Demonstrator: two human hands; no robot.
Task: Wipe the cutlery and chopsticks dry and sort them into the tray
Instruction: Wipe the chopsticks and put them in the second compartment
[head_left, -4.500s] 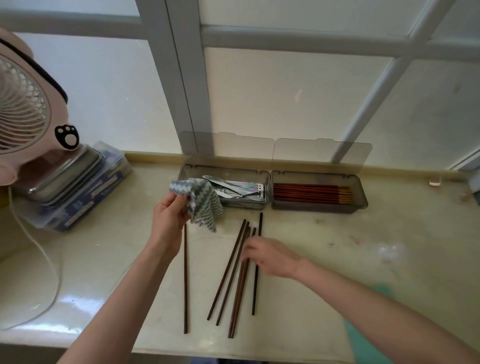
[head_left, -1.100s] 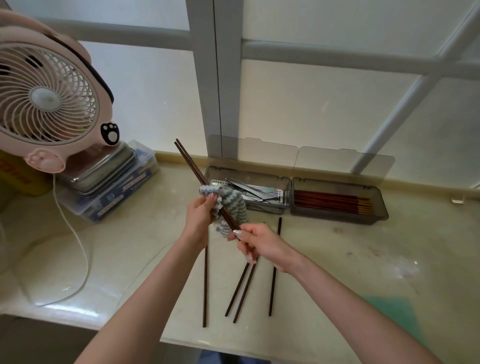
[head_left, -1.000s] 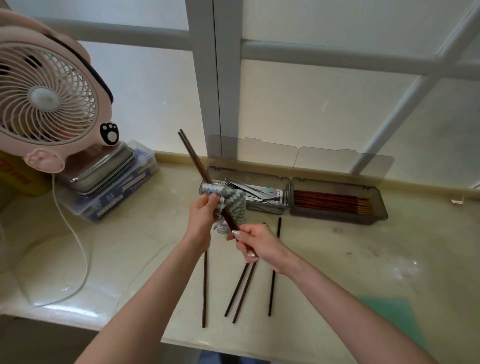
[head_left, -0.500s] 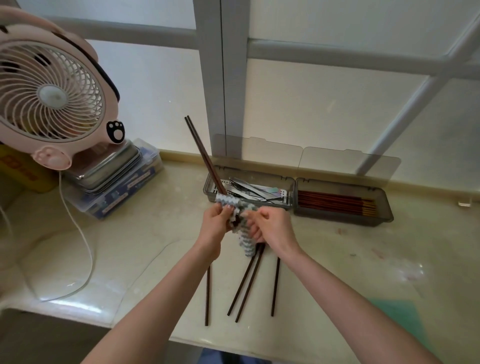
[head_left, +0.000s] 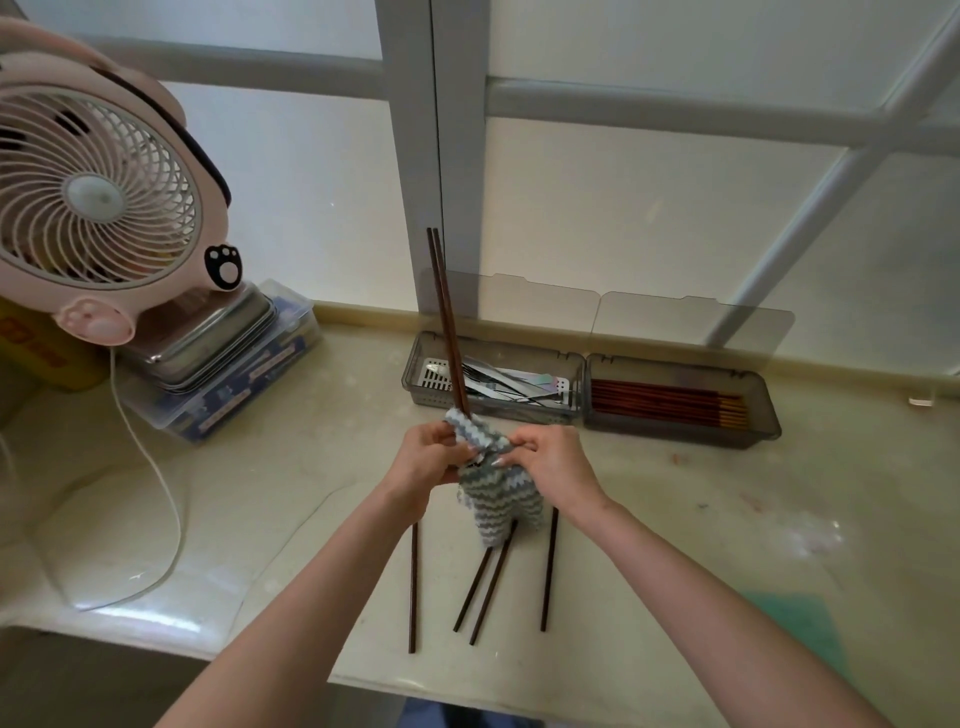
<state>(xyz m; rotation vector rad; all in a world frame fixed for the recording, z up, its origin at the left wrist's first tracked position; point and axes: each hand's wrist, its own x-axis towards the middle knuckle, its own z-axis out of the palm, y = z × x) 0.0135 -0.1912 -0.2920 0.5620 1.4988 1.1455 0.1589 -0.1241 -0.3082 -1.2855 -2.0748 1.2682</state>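
A pair of dark chopsticks stands nearly upright, its lower end wrapped in a grey-and-white striped cloth. My left hand grips the cloth around the pair. My right hand pinches the cloth's top edge beside it. Several more dark chopsticks lie on the counter below the hands. Behind stands the grey tray, its left compartment holding metal cutlery, its right compartment holding red chopsticks.
A pink desk fan sits at the left on stacked containers, with its white cable looping over the counter. The tray's clear lids lean against the window. A green patch lies at the right front.
My right hand took a pair of chopsticks off the counter into the cloth. The pair has swung from a leftward tilt to nearly upright, and both hands now meet at the cloth.
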